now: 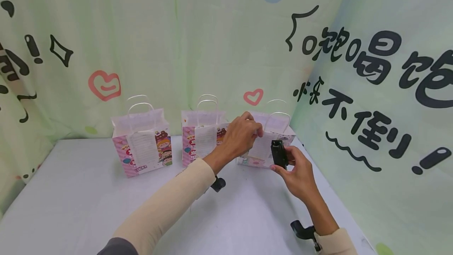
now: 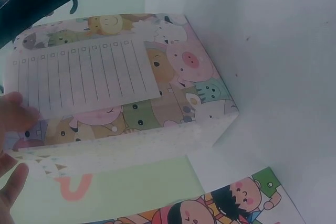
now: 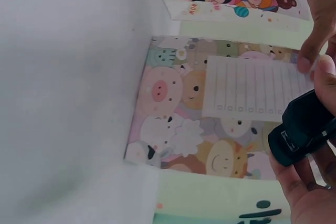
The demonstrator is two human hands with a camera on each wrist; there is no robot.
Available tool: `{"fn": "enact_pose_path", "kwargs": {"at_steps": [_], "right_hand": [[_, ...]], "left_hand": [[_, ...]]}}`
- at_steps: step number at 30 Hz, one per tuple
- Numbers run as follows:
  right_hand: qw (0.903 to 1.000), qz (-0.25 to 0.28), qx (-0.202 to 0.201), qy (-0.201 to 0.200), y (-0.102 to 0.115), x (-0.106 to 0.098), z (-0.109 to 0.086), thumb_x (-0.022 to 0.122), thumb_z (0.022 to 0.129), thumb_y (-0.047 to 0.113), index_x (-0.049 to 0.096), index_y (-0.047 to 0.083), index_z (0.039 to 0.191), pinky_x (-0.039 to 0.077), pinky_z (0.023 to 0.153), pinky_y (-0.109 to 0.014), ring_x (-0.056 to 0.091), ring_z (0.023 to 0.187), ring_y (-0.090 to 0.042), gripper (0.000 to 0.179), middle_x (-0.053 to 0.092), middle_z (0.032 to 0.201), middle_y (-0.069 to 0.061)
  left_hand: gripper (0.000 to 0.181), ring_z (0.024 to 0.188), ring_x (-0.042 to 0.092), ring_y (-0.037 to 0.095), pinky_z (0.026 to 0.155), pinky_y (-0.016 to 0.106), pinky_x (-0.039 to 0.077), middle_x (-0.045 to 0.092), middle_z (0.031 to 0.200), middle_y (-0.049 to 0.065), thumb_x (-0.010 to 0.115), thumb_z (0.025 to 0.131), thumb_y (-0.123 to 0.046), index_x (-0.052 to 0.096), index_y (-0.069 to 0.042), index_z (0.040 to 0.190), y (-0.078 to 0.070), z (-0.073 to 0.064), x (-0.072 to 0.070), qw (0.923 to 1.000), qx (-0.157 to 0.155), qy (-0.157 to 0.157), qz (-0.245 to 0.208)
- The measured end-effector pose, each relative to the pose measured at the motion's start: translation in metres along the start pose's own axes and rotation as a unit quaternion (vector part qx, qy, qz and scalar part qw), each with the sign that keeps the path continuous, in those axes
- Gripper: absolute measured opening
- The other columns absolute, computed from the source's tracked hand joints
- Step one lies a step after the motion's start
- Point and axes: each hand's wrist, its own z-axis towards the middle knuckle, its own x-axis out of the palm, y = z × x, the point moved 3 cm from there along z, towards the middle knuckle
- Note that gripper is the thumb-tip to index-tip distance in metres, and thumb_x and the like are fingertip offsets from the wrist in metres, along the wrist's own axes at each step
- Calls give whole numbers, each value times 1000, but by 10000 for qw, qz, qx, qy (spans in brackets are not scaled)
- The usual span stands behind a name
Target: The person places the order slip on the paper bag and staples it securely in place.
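Observation:
At the right of the table stands a paper gift bag (image 1: 288, 140) with cartoon animals on its front, seen up close in both wrist views. A lined checklist sheet (image 3: 252, 87) lies flat against that front. My left hand (image 1: 244, 131) pinches the sheet's top edge together with the bag's rim, thumb on the sheet in the left wrist view. My right hand (image 1: 299, 172) holds a black stapler (image 1: 279, 154) just in front of the bag, to the right of the left hand. The stapler's end (image 3: 286, 142) overlaps the sheet's corner in the right wrist view.
Two more gift bags, a middle one (image 1: 189, 145) and a left one (image 1: 122, 145), stand in a row, each with a lined sheet on its front. All have white loop handles. A printed curtain (image 1: 159, 50) hangs behind the white table (image 1: 88, 200).

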Motion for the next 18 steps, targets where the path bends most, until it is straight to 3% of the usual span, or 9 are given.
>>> {"fn": "enact_pose_path", "kwargs": {"at_steps": [3, 18], "right_hand": [[10000, 42, 15, 11, 5, -1, 4, 89, 86, 12, 55, 4, 141, 57, 102, -54, 72, 111, -36, 66, 66, 134, -18], [9991, 301, -214, -212, 21, -6, 20, 89, 85, 6, 54, 4, 143, 54, 106, -57, 70, 116, -38, 67, 64, 136, -18]], "left_hand": [[8, 102, 62, 13, 91, 23, 56, 79, 96, -7, 79, 96, -19, 85, -24, 100, 0, 0, 0, 10000, 0, -20, 8], [8, 102, 63, 13, 87, 22, 55, 80, 95, -7, 80, 96, -17, 85, -23, 99, -1, 0, 1, 9999, 72, -77, 41]]}}
